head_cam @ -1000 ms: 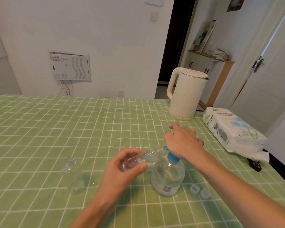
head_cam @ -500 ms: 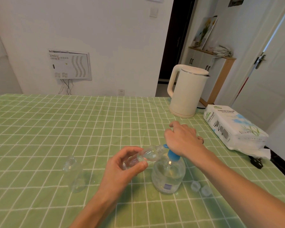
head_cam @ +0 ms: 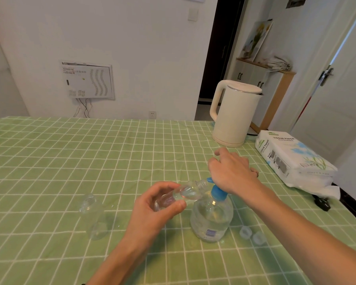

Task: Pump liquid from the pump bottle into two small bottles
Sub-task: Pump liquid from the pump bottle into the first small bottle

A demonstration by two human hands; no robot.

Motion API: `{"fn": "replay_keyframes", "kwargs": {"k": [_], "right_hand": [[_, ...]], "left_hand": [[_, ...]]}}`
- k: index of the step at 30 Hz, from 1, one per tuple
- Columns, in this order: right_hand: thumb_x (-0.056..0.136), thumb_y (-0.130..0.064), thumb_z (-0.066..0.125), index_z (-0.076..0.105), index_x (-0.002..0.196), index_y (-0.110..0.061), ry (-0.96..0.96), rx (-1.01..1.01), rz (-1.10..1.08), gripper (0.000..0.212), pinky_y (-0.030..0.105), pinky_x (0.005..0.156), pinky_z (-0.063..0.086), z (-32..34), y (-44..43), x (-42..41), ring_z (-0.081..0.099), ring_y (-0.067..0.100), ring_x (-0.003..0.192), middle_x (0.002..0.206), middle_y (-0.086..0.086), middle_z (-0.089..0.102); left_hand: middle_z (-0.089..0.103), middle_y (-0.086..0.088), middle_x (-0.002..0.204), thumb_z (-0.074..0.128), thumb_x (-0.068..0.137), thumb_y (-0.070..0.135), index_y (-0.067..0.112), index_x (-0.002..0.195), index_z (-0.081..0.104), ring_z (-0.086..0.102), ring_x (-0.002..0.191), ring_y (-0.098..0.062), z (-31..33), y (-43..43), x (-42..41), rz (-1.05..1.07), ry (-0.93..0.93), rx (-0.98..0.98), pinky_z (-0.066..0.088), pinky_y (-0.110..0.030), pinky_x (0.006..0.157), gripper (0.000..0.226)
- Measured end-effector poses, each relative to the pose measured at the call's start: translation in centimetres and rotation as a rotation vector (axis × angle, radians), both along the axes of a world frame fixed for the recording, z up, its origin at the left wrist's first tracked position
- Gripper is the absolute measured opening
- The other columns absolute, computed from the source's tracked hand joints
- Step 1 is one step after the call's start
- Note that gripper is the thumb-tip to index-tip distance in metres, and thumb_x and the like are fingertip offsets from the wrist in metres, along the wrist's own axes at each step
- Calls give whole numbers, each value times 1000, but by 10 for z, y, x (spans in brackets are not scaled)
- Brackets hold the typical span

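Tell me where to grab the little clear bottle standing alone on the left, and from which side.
Take the standing small bottle round its body, below the narrower neck, coming in level from the near side. It stands upright and uncapped on the tablecloth, apart from everything else, so a sideways wrap should keep its mouth up and steady.

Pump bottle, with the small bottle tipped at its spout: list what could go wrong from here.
The left hand holds the small bottle tilted nearly sideways; its narrow mouth only just meets the blue spout, so a squirt could miss onto the tablecloth.
The right hand presses on top of the pump bottle with nothing steadying its base; it might tip.
The loose caps lie close beside it and could get knocked away.
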State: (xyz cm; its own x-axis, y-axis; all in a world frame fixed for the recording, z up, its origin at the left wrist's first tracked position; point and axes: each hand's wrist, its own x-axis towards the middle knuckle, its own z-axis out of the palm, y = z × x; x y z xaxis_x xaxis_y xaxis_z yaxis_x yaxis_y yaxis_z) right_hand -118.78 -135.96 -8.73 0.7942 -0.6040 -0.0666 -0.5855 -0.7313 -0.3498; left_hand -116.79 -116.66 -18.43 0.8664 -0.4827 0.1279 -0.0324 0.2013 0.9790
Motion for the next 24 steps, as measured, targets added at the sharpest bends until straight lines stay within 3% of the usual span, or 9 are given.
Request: {"fn": "replay_keyframes", "kwargs": {"k": [6,16,20,24], "right_hand": [[97,-37,31,40,142,-25,26,-9,8,48,60,110,26,-3,3,-1,35,33,131,139,9,46],[95,-37,31,43,136,-25,-14,-1,-2,44,56,103,28,2,0,-1,37,32,127,131,6,49],[96,-35,30,42,140,-25,7,7,-9,47,58,107,28,-1,2,0,36,33,128,136,8,49],[97,-36,31,43,139,-25,9,0,-5,46,59,109,27,-4,4,-1,37,32,129,137,8,49]], "left_hand": [[81,1,106,87,65,38,24,103,79,72,80,1,1,2,1,3,-4,-13,56,-15,69,42],[81,3,104,86,71,27,26,101,79,72,79,2,3,1,-1,-4,-7,-8,55,-14,70,31],[81,2,104,83,75,19,17,105,78,71,81,2,1,2,0,1,-2,-16,55,-14,71,31],[81,1,108,85,73,23,22,104,78,72,82,1,1,2,0,-2,-1,-10,56,-14,70,31]]}}
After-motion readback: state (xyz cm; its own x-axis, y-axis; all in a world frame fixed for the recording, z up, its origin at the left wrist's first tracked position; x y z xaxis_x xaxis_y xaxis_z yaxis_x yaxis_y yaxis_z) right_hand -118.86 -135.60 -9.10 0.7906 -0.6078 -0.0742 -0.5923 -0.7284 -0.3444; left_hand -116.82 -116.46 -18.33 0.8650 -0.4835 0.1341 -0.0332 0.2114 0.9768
